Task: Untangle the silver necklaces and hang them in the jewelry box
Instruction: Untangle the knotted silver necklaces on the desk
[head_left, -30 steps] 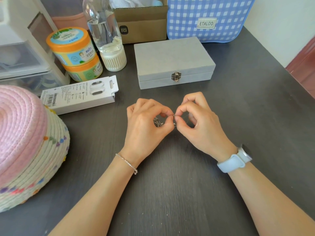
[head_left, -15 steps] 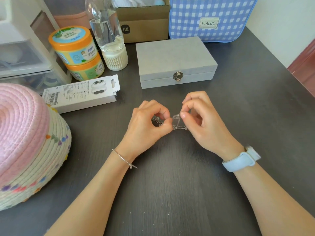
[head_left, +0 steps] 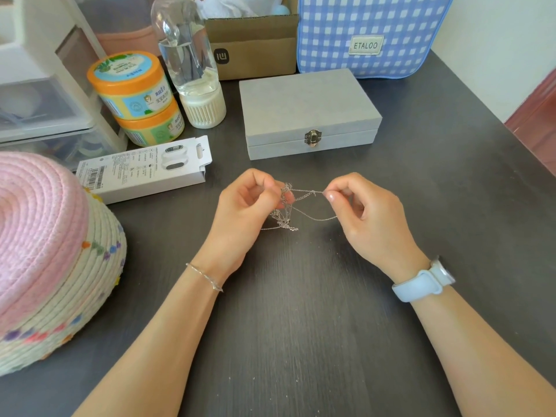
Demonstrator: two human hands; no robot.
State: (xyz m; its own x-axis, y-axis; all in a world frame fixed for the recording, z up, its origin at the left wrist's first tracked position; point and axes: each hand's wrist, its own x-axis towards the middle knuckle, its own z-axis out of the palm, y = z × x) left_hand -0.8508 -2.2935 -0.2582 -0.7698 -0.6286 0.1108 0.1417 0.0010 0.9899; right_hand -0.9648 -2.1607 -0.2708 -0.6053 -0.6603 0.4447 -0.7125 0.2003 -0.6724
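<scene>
At the near edge of the table (head_left: pixel 301 341), my two forearms come in from 7 and 5 o'clock and meet over the dark wood at centre. Bracelet (head_left: pixel 207 276) on the left wrist, pale blue watch (head_left: pixel 421 285) on the right.

Left hand (head_left: pixel 240 218): fingers curled, thumb and fingertips pinching the knotted bulk of the silver necklaces (head_left: pixel 285 209). Right hand (head_left: pixel 370 218): also curled, thumb and forefinger pinching a fine strand drawn out toward 3 o'clock. Two thin runs of chain span the gap between the hands; a loose clump hangs below the left fingers, and I cannot tell whether it touches the wood.

Step in hand, as I judge it: untangling, early. The knot is opened a little but the chains are not separated; I cannot tell how many there are.

Beyond the hands at 12 o'clock, the grey jewelry box (head_left: pixel 307 112), lid down, clasp (head_left: pixel 313 137) facing me and apparently fastened. Nothing hung yet.

Further off: white carton (head_left: pixel 144 170) at 10 o'clock, woven hat (head_left: pixel 45 251) at 9, stacked orange tubs (head_left: pixel 135 97) and a clear bottle (head_left: pixel 189 64) at 11, checked bag (head_left: pixel 370 31) at 1.

Next move calls for a light pull, feeding the free strand back through the knot, not tightening it. Box to be opened afterwards.
</scene>
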